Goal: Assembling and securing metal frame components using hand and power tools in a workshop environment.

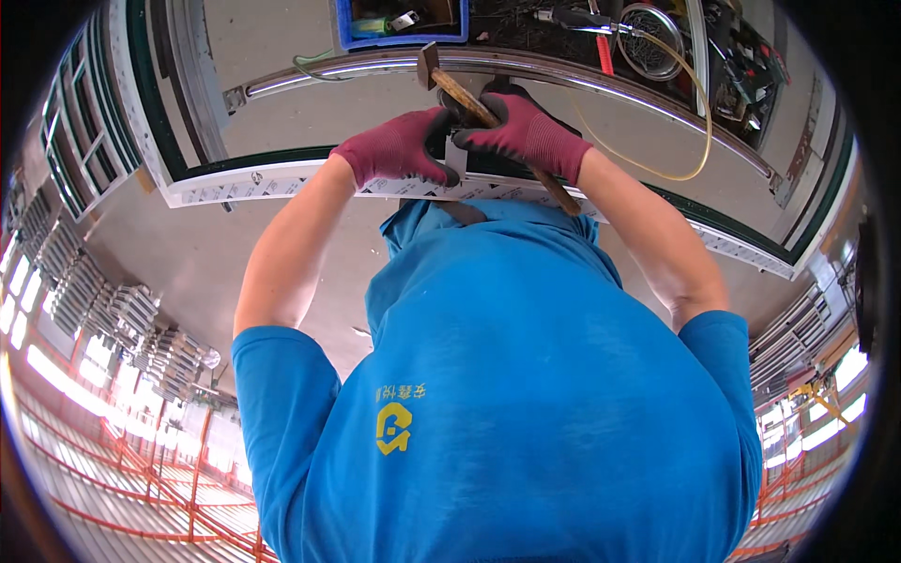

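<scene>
Both my hands wear maroon gloves with black palms and meet over the near bar of a large dark-green and white metal frame. A hammer with a wooden handle runs slantwise under my right hand, which is closed on it; its head points away and to the left, and the handle's end sticks out toward my body. My left hand curls in beside a small pale piece at the bar. Its fingertips are partly hidden, so what they grip is unclear.
A polished metal bar lies across the frame's far part. Beyond it stand a blue bin with small items and a tray of loose fasteners with a coiled yellowish hose. More frames lean at the left; stacked profiles lie at the right.
</scene>
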A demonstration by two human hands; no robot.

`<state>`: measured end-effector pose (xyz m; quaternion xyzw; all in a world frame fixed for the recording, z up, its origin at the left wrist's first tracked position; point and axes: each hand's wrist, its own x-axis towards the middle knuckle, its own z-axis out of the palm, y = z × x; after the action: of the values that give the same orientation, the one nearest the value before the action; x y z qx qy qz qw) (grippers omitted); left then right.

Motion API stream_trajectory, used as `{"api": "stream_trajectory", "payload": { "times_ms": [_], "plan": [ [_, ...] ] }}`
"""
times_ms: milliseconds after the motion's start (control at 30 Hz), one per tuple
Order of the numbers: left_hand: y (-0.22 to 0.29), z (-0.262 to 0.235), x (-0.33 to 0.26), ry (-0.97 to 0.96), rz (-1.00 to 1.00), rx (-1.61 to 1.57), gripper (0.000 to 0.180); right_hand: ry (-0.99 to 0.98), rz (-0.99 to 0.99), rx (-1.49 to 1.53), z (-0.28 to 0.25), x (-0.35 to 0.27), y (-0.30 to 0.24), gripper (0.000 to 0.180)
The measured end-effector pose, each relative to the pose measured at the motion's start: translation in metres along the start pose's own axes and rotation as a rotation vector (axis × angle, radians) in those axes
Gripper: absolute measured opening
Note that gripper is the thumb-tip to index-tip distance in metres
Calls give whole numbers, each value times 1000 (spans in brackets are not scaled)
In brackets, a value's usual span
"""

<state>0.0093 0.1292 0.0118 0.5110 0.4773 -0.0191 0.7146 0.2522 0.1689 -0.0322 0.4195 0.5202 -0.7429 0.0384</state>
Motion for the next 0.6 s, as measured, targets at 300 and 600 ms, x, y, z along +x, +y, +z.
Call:
{"api": "stream_trajectory", "payload": {
  "times_ms": [300, 600],
  "plan": [
    [-9, -3, 6, -20, 14, 34, 84, 16, -4, -34, 0, 2, 3, 64],
    [-16, -2, 10, 15, -4, 85, 78, 83, -22, -66, 5, 2, 8, 68]
  ]
}}
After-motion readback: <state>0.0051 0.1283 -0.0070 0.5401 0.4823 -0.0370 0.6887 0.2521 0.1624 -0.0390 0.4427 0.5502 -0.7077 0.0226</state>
